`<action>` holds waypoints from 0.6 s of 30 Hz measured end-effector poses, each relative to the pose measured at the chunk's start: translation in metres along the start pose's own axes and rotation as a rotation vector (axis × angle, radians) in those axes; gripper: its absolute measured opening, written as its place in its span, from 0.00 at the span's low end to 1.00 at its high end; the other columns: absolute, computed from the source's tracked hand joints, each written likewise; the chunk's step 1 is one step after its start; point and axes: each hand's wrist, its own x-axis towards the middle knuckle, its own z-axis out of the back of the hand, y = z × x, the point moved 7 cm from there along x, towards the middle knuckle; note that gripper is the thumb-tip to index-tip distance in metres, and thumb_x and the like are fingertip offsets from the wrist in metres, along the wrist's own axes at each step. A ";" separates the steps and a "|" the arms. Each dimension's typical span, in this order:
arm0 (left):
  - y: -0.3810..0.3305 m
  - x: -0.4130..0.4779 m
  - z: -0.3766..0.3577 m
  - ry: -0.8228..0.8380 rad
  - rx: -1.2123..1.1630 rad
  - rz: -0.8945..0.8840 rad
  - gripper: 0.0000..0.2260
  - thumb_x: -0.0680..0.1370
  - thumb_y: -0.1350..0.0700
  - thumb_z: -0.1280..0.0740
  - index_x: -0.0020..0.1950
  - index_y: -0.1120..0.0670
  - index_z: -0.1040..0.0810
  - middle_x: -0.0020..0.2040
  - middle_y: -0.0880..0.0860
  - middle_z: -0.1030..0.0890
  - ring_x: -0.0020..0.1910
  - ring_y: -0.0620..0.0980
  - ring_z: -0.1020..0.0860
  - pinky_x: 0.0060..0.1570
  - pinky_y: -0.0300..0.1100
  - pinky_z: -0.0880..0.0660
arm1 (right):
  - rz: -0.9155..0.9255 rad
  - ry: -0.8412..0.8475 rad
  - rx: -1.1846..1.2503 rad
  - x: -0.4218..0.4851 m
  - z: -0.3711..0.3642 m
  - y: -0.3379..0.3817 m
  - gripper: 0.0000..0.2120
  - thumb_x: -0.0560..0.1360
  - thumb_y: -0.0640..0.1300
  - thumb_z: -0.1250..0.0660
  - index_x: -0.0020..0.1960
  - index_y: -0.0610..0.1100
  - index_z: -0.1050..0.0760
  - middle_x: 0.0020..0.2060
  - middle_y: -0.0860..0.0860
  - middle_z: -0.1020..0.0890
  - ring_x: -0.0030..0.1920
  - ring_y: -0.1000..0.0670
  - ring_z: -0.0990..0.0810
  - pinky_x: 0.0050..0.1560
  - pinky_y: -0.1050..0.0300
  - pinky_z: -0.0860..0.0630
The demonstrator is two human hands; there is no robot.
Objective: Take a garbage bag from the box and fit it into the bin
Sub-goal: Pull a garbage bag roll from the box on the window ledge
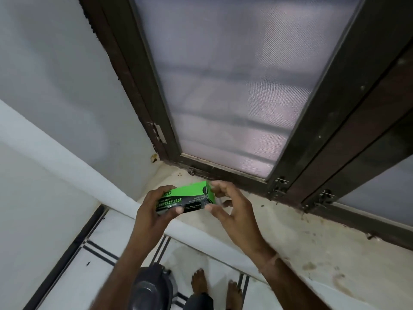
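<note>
Left hand [154, 211] fingers clamped on green-and-black cardboard box [186, 197], print reads "GARBAGE BAGS". Right hand [230, 205] at box's right end, fingers apart, blurred. Dark bin [152, 287] near, below.

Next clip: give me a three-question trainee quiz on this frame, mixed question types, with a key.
1. True or false: the left hand grips the green garbage bag box.
2. Where are the right hand's fingers? A) at the box's end B) on the window frame C) on the bin
3. Fill in: the dark bin stands on the ___ beside the person's bare feet.

Key: 1 true; 2 A; 3 floor.
</note>
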 end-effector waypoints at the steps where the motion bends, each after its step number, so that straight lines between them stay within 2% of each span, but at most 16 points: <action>1: -0.002 -0.003 0.002 -0.019 0.027 -0.001 0.23 0.71 0.47 0.22 0.57 0.23 0.24 0.60 0.45 0.20 0.56 0.36 0.20 0.52 0.27 0.24 | -0.014 0.017 0.025 0.000 -0.002 -0.002 0.20 0.75 0.47 0.23 0.66 0.50 0.22 0.58 0.55 0.18 0.59 0.57 0.19 0.53 0.68 0.25; 5: -0.003 -0.014 0.006 -0.063 0.050 0.027 0.21 0.69 0.43 0.24 0.57 0.24 0.24 0.60 0.46 0.19 0.57 0.40 0.20 0.55 0.36 0.23 | -0.027 -0.004 0.045 -0.001 -0.003 -0.008 0.16 0.73 0.44 0.22 0.59 0.50 0.20 0.51 0.53 0.18 0.51 0.54 0.19 0.50 0.65 0.23; 8: -0.005 -0.019 0.007 -0.100 0.024 0.045 0.21 0.72 0.47 0.22 0.58 0.26 0.23 0.60 0.49 0.18 0.57 0.43 0.19 0.55 0.41 0.21 | -0.013 -0.049 0.103 -0.008 0.002 -0.005 0.10 0.73 0.42 0.22 0.52 0.51 0.19 0.46 0.53 0.18 0.47 0.53 0.18 0.48 0.63 0.22; 10: -0.006 -0.020 0.007 -0.110 0.032 0.040 0.23 0.73 0.51 0.21 0.58 0.26 0.23 0.60 0.50 0.18 0.57 0.43 0.19 0.55 0.43 0.21 | 0.008 -0.029 0.138 -0.013 0.001 -0.001 0.08 0.76 0.47 0.24 0.54 0.49 0.16 0.48 0.54 0.16 0.49 0.53 0.17 0.50 0.64 0.21; 11: -0.007 -0.021 0.007 -0.116 0.038 0.041 0.23 0.73 0.51 0.21 0.58 0.27 0.23 0.60 0.50 0.18 0.57 0.43 0.19 0.55 0.43 0.21 | 0.008 -0.017 0.145 -0.015 0.000 0.000 0.11 0.77 0.50 0.27 0.57 0.48 0.16 0.49 0.54 0.16 0.51 0.53 0.16 0.51 0.65 0.22; 13: -0.008 -0.021 0.007 -0.120 0.053 0.050 0.21 0.72 0.48 0.21 0.60 0.31 0.22 0.60 0.49 0.18 0.57 0.41 0.19 0.55 0.41 0.22 | -0.009 0.014 0.148 -0.018 -0.001 0.002 0.17 0.79 0.54 0.31 0.63 0.48 0.17 0.50 0.57 0.18 0.52 0.55 0.17 0.52 0.68 0.24; 15: -0.014 -0.020 0.006 -0.121 0.098 0.032 0.21 0.72 0.47 0.21 0.60 0.33 0.23 0.60 0.47 0.19 0.57 0.39 0.20 0.55 0.35 0.23 | -0.022 0.043 0.125 -0.019 -0.001 0.001 0.17 0.81 0.52 0.33 0.67 0.48 0.19 0.50 0.56 0.20 0.52 0.57 0.19 0.50 0.71 0.27; 18: -0.026 -0.018 0.003 -0.107 0.202 -0.021 0.23 0.73 0.55 0.20 0.61 0.37 0.23 0.59 0.47 0.20 0.57 0.35 0.22 0.51 0.24 0.27 | -0.096 0.054 0.114 -0.019 0.000 -0.007 0.19 0.83 0.50 0.36 0.73 0.50 0.25 0.55 0.54 0.19 0.58 0.61 0.20 0.52 0.73 0.27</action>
